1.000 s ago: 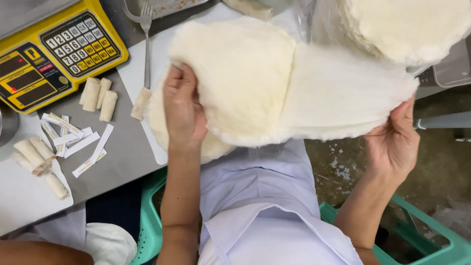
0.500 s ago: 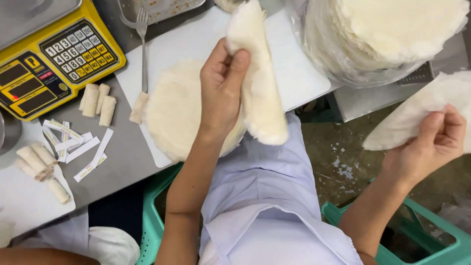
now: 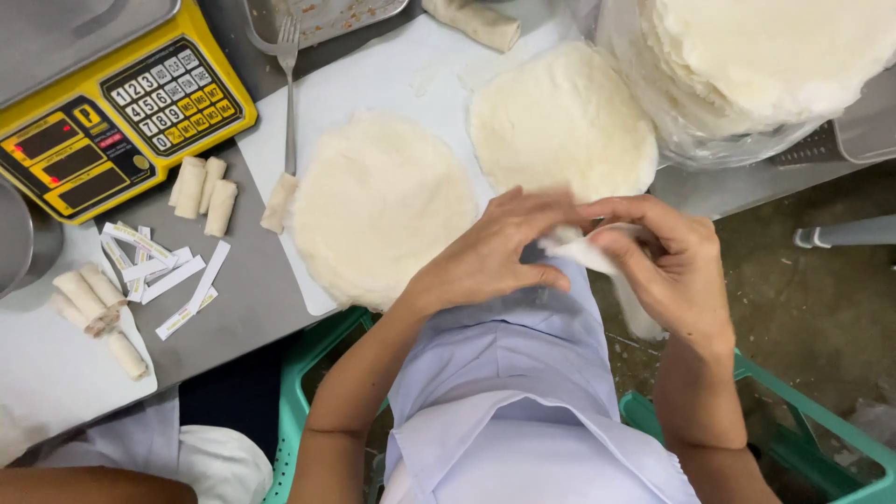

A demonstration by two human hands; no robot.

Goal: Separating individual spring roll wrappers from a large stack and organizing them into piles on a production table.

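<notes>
Two round white wrapper sheets lie flat on the white board: one on the left, one on the right. Just below them my left hand and my right hand meet over my lap. Both pinch a folded white wrapper sheet, which hangs down past my right palm. A tall stack of the same round sheets sits in clear plastic at the top right.
A yellow weighing scale stands at the top left, a fork beside it. Small rolled pieces and paper slips lie on the grey table. More rolls sit further left. A green plastic seat is below.
One large sheet was split into two. My left hand laid its sheet on the board, then came across to my right hand, which brought its sheet in and folded it.
</notes>
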